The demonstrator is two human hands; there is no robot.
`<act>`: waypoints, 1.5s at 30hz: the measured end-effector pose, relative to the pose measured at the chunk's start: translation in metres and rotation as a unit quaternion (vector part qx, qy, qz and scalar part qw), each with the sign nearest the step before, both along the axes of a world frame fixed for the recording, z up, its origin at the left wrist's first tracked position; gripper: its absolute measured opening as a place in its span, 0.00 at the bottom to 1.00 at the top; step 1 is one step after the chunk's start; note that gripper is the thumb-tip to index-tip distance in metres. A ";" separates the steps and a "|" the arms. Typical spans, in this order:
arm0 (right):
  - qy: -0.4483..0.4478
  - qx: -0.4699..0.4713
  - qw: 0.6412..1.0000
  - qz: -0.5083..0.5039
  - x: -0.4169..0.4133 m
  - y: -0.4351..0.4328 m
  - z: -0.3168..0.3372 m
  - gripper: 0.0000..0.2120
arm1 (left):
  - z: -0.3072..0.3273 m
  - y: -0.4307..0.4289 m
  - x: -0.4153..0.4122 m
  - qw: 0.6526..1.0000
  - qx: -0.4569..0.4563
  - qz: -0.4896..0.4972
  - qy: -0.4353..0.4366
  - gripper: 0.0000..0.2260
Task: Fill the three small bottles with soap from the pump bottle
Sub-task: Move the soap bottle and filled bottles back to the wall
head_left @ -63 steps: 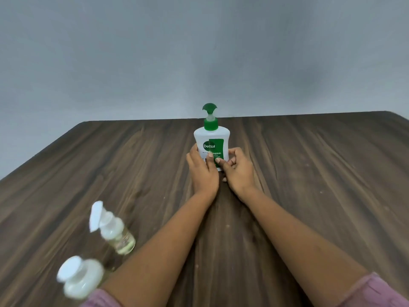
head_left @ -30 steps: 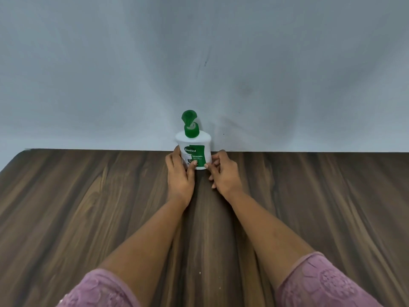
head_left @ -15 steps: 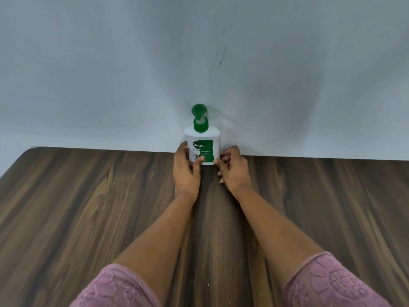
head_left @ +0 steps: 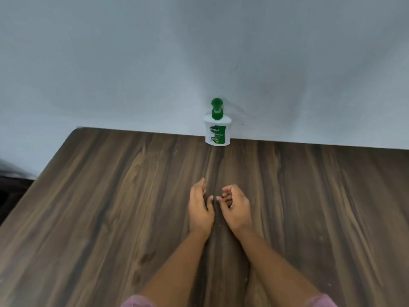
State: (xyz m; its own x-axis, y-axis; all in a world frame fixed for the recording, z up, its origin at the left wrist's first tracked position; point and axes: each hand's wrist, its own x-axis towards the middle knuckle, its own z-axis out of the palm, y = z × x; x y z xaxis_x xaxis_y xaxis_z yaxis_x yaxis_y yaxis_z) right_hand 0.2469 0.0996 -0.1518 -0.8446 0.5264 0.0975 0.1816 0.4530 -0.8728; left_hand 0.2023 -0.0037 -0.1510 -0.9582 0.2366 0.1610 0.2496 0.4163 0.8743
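Wood-grain worktop (head_left: 88, 218), left edge in view, far edge butted against a plain grey wall (head_left: 199, 52).

Left hand (head_left: 200, 210): mid-worktop, empty, fingers relaxed and near straight, thumb side up, touching nothing I can make out. Pink sleeve (head_left: 137, 302) at the bottom edge.

Pump bottle (head_left: 217, 131): white body, green label, green pump head. It stands upright at the far edge of the worktop, right against the wall, with its long axis vertical. Which way the nozzle points is hard to tell, possibly toward the camera.

Right hand (head_left: 237, 207): just beside the left, a small gap between them, empty, fingers loosely curled around nothing.

Key relation: the bottle lies straight ahead of both hands, well apart from them, roughly in line with the gap between them. Neither hand is clearly nearer, so either could reach it with a forward stretch.

The three small bottles are not in view, so their fill level can't be judged. With the pump bottle parked at the far edge and both hands free, this looks like a between-steps or finishing moment. That is only a guess.
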 end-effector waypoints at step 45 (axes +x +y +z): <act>-0.009 -0.057 0.998 -0.039 0.029 -0.012 0.021 0.15 | 0.053 -0.027 -0.003 0.959 0.068 -0.198 -0.193 0.14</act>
State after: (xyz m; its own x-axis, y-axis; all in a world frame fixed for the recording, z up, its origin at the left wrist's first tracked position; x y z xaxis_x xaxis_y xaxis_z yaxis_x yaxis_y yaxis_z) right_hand 0.2763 0.0879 -0.1306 -0.8014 0.5978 0.0185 0.2281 0.3341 -0.9145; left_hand 0.1993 -0.0305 -0.0977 -0.7921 0.5960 -0.1318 0.0116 0.2306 0.9730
